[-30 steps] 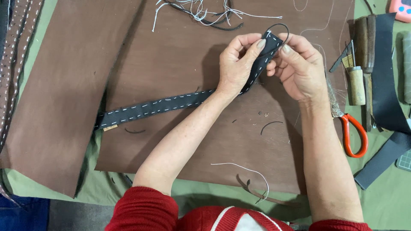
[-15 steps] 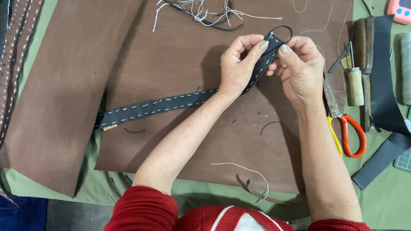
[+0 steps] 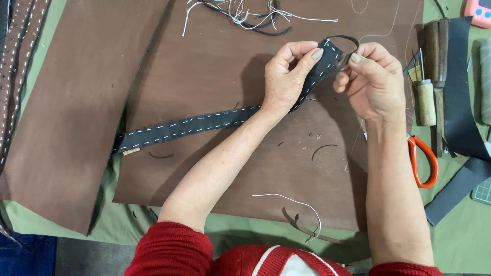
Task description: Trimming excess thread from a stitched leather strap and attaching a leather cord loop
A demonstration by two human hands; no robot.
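A long dark strap (image 3: 189, 125) with white stitching along both edges lies across a brown leather sheet (image 3: 215, 168). My left hand (image 3: 289, 76) pinches the strap's raised right end between thumb and fingers. My right hand (image 3: 371, 82) grips the very tip of the same strap, where a thin dark strip (image 3: 340, 39) curls up from it. The two hands are close together, above the sheet's upper right part.
A second brown sheet (image 3: 76, 112) lies at the left. Thread scraps (image 3: 240, 13) pile at the top. Orange-handled scissors (image 3: 423, 161), wooden-handled tools (image 3: 427, 76) and dark leather strips (image 3: 460, 102) lie at the right. A white thread (image 3: 294, 204) rests near the front edge.
Both hands have stayed nearly in place on the strap's end; my right hand's fingers have shifted slightly at the tip.
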